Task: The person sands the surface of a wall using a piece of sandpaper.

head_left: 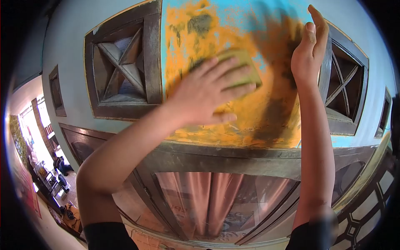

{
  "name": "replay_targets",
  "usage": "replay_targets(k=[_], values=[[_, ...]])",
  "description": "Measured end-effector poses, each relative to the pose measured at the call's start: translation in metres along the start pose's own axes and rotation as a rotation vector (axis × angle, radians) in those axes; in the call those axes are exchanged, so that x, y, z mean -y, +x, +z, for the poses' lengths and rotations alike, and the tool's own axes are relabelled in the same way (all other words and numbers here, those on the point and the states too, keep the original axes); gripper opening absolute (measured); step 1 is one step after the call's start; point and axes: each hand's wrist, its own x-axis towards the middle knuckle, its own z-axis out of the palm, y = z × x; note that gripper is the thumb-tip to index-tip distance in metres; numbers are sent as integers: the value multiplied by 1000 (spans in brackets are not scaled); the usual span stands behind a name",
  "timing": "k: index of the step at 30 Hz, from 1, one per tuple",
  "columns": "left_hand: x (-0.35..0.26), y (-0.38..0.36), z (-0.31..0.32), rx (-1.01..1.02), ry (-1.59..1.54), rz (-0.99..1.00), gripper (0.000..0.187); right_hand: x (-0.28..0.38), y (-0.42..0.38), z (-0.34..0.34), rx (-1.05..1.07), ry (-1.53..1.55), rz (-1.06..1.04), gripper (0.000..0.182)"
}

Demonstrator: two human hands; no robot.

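My left hand (212,87) presses a flat, squarish olive-yellow pad (239,68) against the painted wall panel (275,118), its fingers spread over the pad and a little blurred. Orange covers most of that panel, with dark smudges and turquoise patches at the top. At the panel's right edge, my right hand (310,54) is raised with thumb and a finger stretched upward and no object showing in it; its other fingers are hidden. Its shadow falls across the orange surface.
Wooden vents with crossed slats flank the panel, one at left (121,68) and one at right (343,83). Below runs a wooden frame (233,156) over glass with a pink curtain (204,200) behind. A person (61,163) sits far off at left.
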Motion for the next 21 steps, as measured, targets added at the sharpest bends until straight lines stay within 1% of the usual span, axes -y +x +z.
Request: replay_targets(k=[1, 2, 4, 6, 7, 9, 10, 13, 14, 15, 17, 18, 19, 20, 21], values=[[10, 3, -3, 9, 21, 1, 75, -2, 0, 0, -3, 20, 13, 45], [34, 12, -5, -110, 105, -55, 74, -22, 0, 1, -14, 64, 3, 45], [88, 39, -9, -289, 248, -232, 73, -29, 0, -1, -7, 57, -15, 46], [107, 66, -35, -204, 329, -451, 73, -15, -2, -1, 23, -40, -27, 49], [92, 74, -43, -205, 289, -530, 73, -15, -1, 2, 69, -7, -23, 47], [40, 96, -45, -211, 200, -669, 73, -19, 4, 4, 151, 44, -12, 45], [14, 101, -49, -106, 175, -589, 73, 0, 13, -9, 322, -98, 95, 40], [-23, 106, -37, 35, 295, -200, 73, -21, 30, -27, 406, -512, -319, 41], [-19, 107, -39, 17, 278, -260, 73, -24, 28, -32, 437, -459, -192, 46], [-6, 108, -46, 1, 263, -321, 73, -17, 23, -30, 431, -510, -185, 47], [50, 116, -35, -161, 201, -406, 71, -14, 13, -27, 403, -622, -157, 49], [57, 122, -49, -124, 216, -531, 71, -24, 14, -28, 452, -624, -136, 51], [63, 129, -63, -82, 234, -655, 71, -25, 15, -29, 448, -614, -125, 51], [87, 137, -56, -106, 276, -688, 72, -24, 15, -29, 446, -605, -113, 52], [78, 145, -55, -138, 254, -675, 72, -24, 14, -30, 448, -594, -101, 52]])
